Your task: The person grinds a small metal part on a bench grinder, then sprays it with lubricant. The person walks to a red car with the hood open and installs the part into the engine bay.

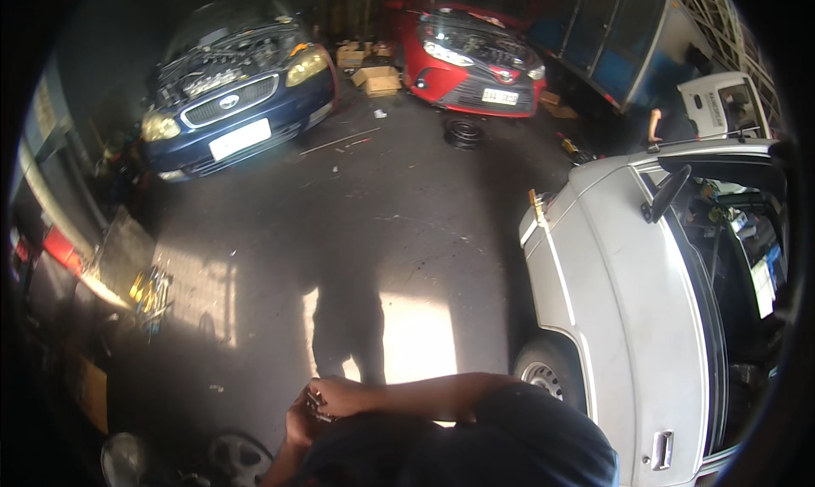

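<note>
At the lower middle of the view my right hand and my left hand are closed together in front of my body. Small dark and metallic pieces show between their fingers, too small and shaded to name. My right forearm crosses in from the lower right. Just right of me stands a white van with its side window open onto a cluttered interior.
A blue car and red car stand ahead with hoods raised, near cardboard boxes and a black wheel. Tools lie left. A co-worker's arm shows beyond the van. Wheel covers lie lower left.
</note>
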`<action>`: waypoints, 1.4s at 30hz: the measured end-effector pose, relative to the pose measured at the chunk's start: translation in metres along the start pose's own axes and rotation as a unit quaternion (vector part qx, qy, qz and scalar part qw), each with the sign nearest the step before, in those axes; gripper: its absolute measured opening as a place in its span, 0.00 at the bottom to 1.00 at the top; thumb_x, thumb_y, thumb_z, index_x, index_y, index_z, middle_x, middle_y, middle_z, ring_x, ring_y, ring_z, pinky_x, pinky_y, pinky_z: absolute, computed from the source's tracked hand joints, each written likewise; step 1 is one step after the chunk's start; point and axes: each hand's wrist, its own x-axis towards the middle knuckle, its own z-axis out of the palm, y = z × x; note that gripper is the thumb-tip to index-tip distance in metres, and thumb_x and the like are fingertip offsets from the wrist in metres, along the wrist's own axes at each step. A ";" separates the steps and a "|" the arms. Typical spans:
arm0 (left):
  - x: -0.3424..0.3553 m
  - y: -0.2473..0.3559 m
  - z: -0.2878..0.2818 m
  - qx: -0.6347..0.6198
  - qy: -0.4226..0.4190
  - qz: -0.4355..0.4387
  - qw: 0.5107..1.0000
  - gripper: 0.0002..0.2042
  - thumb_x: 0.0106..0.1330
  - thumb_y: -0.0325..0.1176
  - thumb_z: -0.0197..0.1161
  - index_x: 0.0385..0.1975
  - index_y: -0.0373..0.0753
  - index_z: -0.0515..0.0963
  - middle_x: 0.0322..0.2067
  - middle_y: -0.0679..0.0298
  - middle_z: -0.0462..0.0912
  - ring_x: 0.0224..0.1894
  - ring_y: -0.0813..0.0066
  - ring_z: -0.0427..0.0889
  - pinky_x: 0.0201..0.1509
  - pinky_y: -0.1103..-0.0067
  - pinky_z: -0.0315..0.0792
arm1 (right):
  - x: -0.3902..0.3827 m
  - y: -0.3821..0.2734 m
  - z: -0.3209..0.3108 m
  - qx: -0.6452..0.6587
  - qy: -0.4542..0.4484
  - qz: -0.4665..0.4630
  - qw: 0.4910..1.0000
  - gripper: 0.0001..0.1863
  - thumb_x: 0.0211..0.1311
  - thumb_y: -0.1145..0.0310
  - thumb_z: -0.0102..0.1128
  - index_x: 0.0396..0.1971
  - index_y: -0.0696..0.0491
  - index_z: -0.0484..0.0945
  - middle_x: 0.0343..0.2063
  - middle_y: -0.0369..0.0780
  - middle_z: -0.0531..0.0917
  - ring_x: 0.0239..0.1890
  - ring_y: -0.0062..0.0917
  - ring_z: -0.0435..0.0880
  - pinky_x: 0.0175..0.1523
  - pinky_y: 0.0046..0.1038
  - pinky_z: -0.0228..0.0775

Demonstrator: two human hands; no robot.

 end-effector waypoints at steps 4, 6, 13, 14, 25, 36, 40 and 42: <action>0.109 0.013 0.056 0.109 0.024 -0.085 0.990 0.21 0.75 0.47 0.41 0.53 0.38 0.72 0.46 0.59 0.79 0.47 0.64 0.78 0.55 0.68 0.71 | 0.015 0.060 -0.075 -0.066 0.097 0.069 0.991 0.19 0.50 0.64 0.67 0.35 0.61 0.71 0.31 0.52 0.81 0.38 0.48 0.82 0.43 0.43 0.73; 0.163 0.018 0.071 0.236 0.007 -0.095 0.967 0.19 0.74 0.47 0.45 0.50 0.38 0.73 0.42 0.61 0.80 0.42 0.68 0.79 0.50 0.72 0.72 | 0.019 0.095 -0.111 -0.043 0.157 0.060 0.985 0.20 0.51 0.62 0.67 0.36 0.59 0.72 0.31 0.52 0.81 0.39 0.48 0.81 0.42 0.43 0.71; 0.399 0.074 0.141 0.387 -0.064 -0.183 0.902 0.14 0.70 0.38 0.56 0.48 0.36 0.76 0.35 0.63 0.81 0.36 0.72 0.80 0.41 0.77 0.75 | 0.059 0.121 -0.338 -0.023 0.204 0.125 0.971 0.20 0.56 0.57 0.64 0.38 0.58 0.75 0.33 0.52 0.82 0.40 0.47 0.82 0.44 0.42 0.73; 0.437 0.088 0.157 0.528 -0.143 -0.084 0.833 0.13 0.69 0.36 0.57 0.48 0.36 0.76 0.35 0.63 0.81 0.38 0.72 0.81 0.42 0.77 0.75 | 0.068 0.104 -0.386 -0.029 0.191 0.170 0.966 0.20 0.56 0.56 0.64 0.38 0.59 0.75 0.32 0.51 0.82 0.39 0.46 0.82 0.44 0.42 0.74; 0.769 0.108 0.419 0.347 -0.093 -0.270 0.893 0.07 0.69 0.30 0.58 0.44 0.41 0.76 0.38 0.63 0.80 0.41 0.72 0.79 0.46 0.71 0.77 | 0.067 -0.086 -0.746 -0.224 0.460 -0.376 0.773 0.09 0.52 0.61 0.62 0.24 0.49 0.74 0.21 0.34 0.79 0.21 0.31 0.82 0.19 0.34 0.74; 1.047 0.052 0.503 0.409 0.005 -0.223 0.885 0.05 0.67 0.32 0.60 0.35 0.39 0.75 0.28 0.64 0.78 0.31 0.72 0.78 0.34 0.73 0.73 | -0.006 0.085 -1.008 -0.290 0.483 -0.384 0.731 0.09 0.52 0.64 0.62 0.27 0.52 0.72 0.24 0.38 0.77 0.24 0.34 0.81 0.23 0.35 0.75; 1.115 0.035 0.546 0.316 0.087 -0.200 0.923 0.04 0.66 0.31 0.60 0.34 0.39 0.75 0.28 0.64 0.77 0.30 0.70 0.78 0.35 0.74 0.74 | -0.033 0.129 -1.107 -0.293 0.496 -0.391 0.718 0.10 0.51 0.66 0.62 0.29 0.53 0.72 0.26 0.39 0.77 0.26 0.36 0.81 0.25 0.35 0.75; 1.151 0.023 0.565 0.327 0.147 -0.208 0.910 0.04 0.65 0.30 0.61 0.35 0.39 0.75 0.29 0.63 0.77 0.31 0.69 0.77 0.37 0.74 0.74 | -0.041 0.155 -1.153 -0.298 0.507 -0.390 0.709 0.10 0.51 0.66 0.62 0.30 0.54 0.72 0.26 0.40 0.76 0.26 0.37 0.81 0.26 0.36 0.76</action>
